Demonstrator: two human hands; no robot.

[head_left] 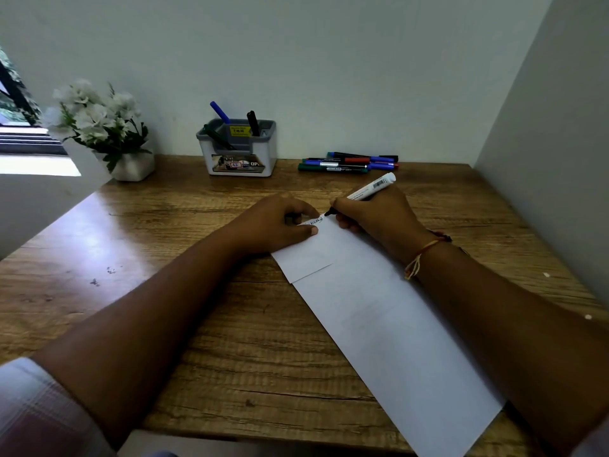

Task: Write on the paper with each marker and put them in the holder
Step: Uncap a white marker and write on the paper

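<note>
White barrel, black tip: your right hand (372,216) pinches the marker (365,192) in a writing grip, tip on the far end of the paper (379,311), right after a short scrawl I can't read. Your left hand (280,222) curls loosely, fingertips pinning that corner so it won't slide. 3 markers already stand in the holder (239,150); the pile of markers (349,162) beside it overlaps, so no exact count

paper's (389,311) far corner hidden under left hand (280,222), handwriting too small to read, near corner cut off by bottom edge, holder (239,150) label blurred
</note>
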